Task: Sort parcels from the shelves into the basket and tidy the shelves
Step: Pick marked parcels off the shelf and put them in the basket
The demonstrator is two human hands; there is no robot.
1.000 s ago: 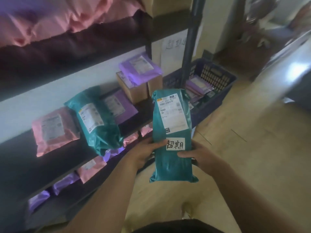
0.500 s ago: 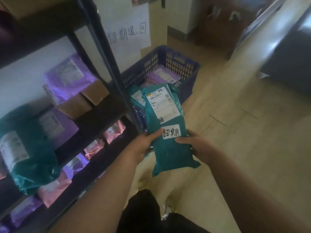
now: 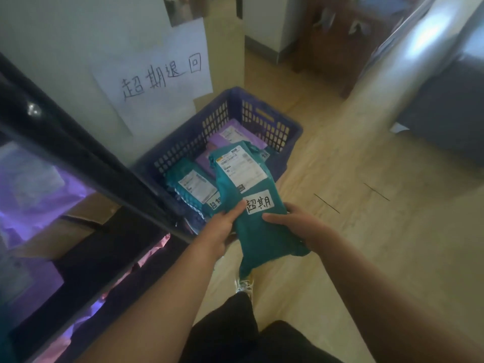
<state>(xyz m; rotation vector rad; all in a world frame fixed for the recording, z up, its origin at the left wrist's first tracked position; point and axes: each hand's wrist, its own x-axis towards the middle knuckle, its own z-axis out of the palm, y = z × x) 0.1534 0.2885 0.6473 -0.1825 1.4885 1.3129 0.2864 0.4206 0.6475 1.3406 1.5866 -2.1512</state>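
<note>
Both hands carry the teal parcel, labels upward. Grip of left hand clamped on its left edge; grip of right hand clamped on its right edge. Its upper end extends over the blue basket.

Your left hand, right hand and forearms are bare; you wear black trousers and a pale shoe.

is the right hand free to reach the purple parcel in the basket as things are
Probably not: the right hand grips the teal parcel together with the left hand, and that parcel hangs over the basket, partly covering the purple parcel.
</note>
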